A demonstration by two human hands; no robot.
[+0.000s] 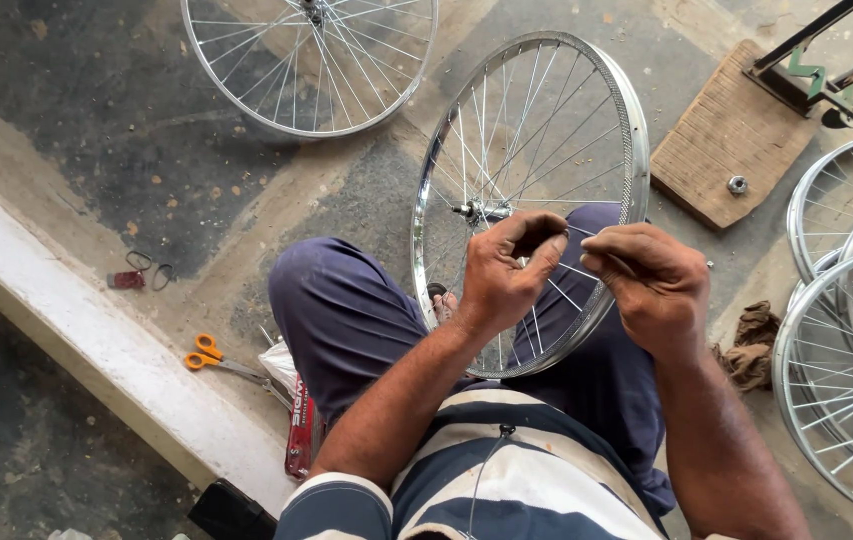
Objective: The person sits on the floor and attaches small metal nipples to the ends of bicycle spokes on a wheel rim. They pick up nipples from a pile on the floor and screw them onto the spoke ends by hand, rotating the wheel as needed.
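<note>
A silver spoked bicycle wheel [619,110] stands upright between my knees, its hub [471,211] near the middle. My left hand [503,272] is over the spokes just right of the hub, fingers curled and pinching a spoke. My right hand [647,285] is beside it near the rim's right side, fingers closed on a thin spoke [572,268] that runs toward the left hand. My legs in dark blue trousers [347,310] sit on either side of the wheel.
Another wheel [312,65] lies on the concrete floor at the top. Several more wheels [847,340] are stacked at the right. A wooden board [722,140] with a nut, a metal stand [827,70], a rag [752,345], orange-handled scissors [209,355] and a concrete ledge [77,320] surround me.
</note>
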